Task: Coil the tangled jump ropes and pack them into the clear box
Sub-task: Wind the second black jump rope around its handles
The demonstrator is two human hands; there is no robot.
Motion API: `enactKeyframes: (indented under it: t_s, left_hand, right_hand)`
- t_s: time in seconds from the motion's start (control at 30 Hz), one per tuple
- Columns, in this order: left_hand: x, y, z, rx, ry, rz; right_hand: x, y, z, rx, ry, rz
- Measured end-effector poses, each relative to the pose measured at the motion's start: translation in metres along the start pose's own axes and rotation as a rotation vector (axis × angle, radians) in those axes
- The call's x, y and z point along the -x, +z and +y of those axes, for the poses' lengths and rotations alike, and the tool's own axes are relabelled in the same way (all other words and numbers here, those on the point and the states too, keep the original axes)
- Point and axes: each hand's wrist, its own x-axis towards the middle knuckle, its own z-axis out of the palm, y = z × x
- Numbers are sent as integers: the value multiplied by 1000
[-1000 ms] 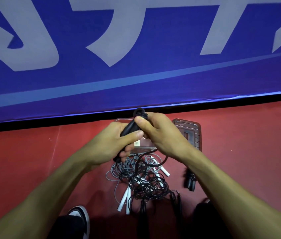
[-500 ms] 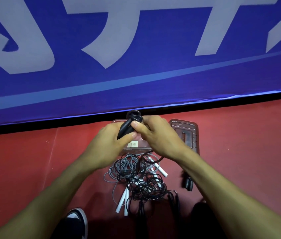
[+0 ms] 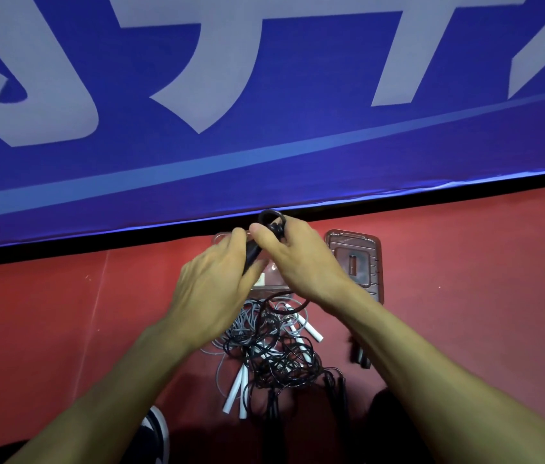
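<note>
Coiling is underway: black rope [image 3: 273,221] held above the box [image 3: 266,284], left hand [image 3: 212,284] gripping its handle, right hand [image 3: 293,259] pinching the loop. Tangle [image 3: 271,346] lies below on floor [image 3: 63,313]. Next, another wrap, I judge.

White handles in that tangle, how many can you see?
3: two white handles lie side by side at the pile's lower left, one at its upper right. More may hide under the ropes.

Both forearms reach fwd, wrists close together. Left hand [image 3: 212,289] fingers curled (gripping sth dark). Right hand [image 3: 298,262] just beside it, thumb and fingers pinching, knuckles up.
</note>
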Motion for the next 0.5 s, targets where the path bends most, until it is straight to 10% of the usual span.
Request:
enactKeyframes:
  t_s: [0.37,0.5]
  left_hand:
    - [-1,-24,-1,1397,-155,-579]
    - [-5,-35,-20,1139,-149,-703]
  right_hand:
    - [-15,-6,14,-340,114,-2]
    - [-17,-11,20,-245,79,170]
